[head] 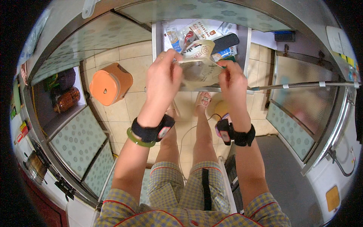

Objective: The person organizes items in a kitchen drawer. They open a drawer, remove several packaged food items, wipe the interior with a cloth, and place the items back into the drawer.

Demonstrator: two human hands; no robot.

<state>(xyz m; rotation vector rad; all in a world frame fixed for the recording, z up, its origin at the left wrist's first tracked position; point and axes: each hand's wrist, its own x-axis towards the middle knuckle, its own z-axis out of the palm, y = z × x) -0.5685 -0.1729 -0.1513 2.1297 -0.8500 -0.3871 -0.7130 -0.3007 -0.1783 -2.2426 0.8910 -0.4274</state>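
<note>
A pale printed bag (198, 71), partly see-through, stretches between my two hands above an open drawer (244, 56). My left hand (166, 75) pinches its left edge, and my right hand (233, 76) grips the right edge. Motion blurs the lower part of the bag. Behind it, inside the drawer, lie a long black case (229, 42), a blue-and-white packet (173, 38), a second blue packet (225, 54) and a printed sheet or packet (202, 29). A clear packet with something red (189, 37) is among them. The bag hides the drawer's middle.
An orange plastic stool (109, 83) stands on the tiled floor to the left. Jars (66, 100) lie in an open cabinet. A grey pole (303, 85) reaches in from the right. A thin cable (188, 130) crosses the floor by my feet.
</note>
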